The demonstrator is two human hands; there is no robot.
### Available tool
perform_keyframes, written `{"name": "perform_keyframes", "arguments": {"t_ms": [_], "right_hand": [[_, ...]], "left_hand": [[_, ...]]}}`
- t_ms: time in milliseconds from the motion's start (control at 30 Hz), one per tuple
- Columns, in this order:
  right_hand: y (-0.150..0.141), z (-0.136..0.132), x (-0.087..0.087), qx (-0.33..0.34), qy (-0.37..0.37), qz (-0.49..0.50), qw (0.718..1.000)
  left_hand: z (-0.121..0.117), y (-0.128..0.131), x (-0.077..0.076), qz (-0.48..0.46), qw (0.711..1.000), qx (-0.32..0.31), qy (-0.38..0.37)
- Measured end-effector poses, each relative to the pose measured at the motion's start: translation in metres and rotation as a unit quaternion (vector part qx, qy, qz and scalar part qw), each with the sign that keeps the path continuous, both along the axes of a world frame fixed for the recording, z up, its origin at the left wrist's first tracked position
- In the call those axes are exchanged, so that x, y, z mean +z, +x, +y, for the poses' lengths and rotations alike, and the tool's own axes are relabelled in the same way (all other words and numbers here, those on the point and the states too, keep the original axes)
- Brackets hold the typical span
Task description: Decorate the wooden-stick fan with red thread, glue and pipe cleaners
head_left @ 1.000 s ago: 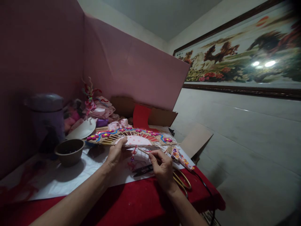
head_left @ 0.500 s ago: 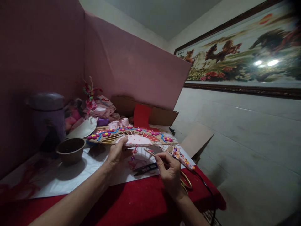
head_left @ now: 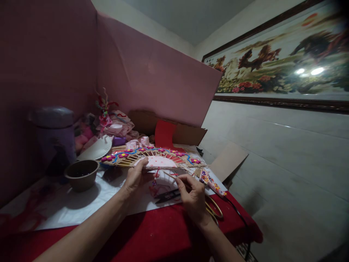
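Observation:
My left hand (head_left: 137,177) grips a decorated fan (head_left: 156,162) at its lower edge, thumb on the pale pink dotted centre. Thin wooden sticks fan outward to a tan rim with pink flowers and a wavy blue line. A beaded tassel (head_left: 154,179) hangs below the centre. My right hand (head_left: 192,194) pinches a thin wooden stick (head_left: 169,175), its far tip just under the fan near the tassel. Scissors (head_left: 167,197) with dark blades lie on the white paper, their gold handles (head_left: 214,209) partly behind my right hand.
A brown bowl (head_left: 81,176) stands left on white paper (head_left: 68,214) over a red cloth (head_left: 152,233). A flower-patterned tool (head_left: 214,183) with a black cord lies right. Behind are a white paper plate (head_left: 101,147), crumpled pink fabric and a red sheet (head_left: 164,134).
My right hand has moved a little left, bringing the stick's tip closer to the tassel under the fan. My left hand and the fan have stayed in place.

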State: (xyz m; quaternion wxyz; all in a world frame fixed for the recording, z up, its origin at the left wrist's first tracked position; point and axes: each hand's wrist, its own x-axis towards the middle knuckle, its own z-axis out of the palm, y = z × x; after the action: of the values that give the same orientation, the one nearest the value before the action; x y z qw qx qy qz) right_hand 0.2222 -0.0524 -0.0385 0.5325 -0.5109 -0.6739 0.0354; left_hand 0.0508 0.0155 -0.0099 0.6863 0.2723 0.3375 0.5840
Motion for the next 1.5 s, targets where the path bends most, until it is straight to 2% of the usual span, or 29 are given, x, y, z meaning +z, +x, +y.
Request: {"name": "perform_keyframes", "arguments": {"t_ms": [233, 533, 800, 1133, 1500], "right_hand": [[0.0, -0.004, 0.002, 0.005, 0.02, 0.003, 1.0], [-0.003, 0.002, 0.0, -0.002, -0.005, -0.001, 1.0], [-0.001, -0.007, 0.005, 0.006, 0.015, -0.01, 1.0], [-0.003, 0.003, -0.001, -0.004, 0.003, 0.003, 1.0], [-0.007, 0.003, 0.003, 0.018, -0.003, 0.018, 1.0]], "left_hand": [[0.0, 0.001, -0.001, -0.003, 1.0, 0.006, 0.001], [0.002, 0.001, -0.001, 0.01, 1.0, 0.004, -0.009], [0.002, 0.001, -0.001, 0.011, 1.0, -0.001, -0.005], [0.0, 0.002, -0.001, -0.001, 1.0, 0.009, 0.008], [0.001, 0.001, -0.002, 0.006, 1.0, 0.002, -0.002]]}}
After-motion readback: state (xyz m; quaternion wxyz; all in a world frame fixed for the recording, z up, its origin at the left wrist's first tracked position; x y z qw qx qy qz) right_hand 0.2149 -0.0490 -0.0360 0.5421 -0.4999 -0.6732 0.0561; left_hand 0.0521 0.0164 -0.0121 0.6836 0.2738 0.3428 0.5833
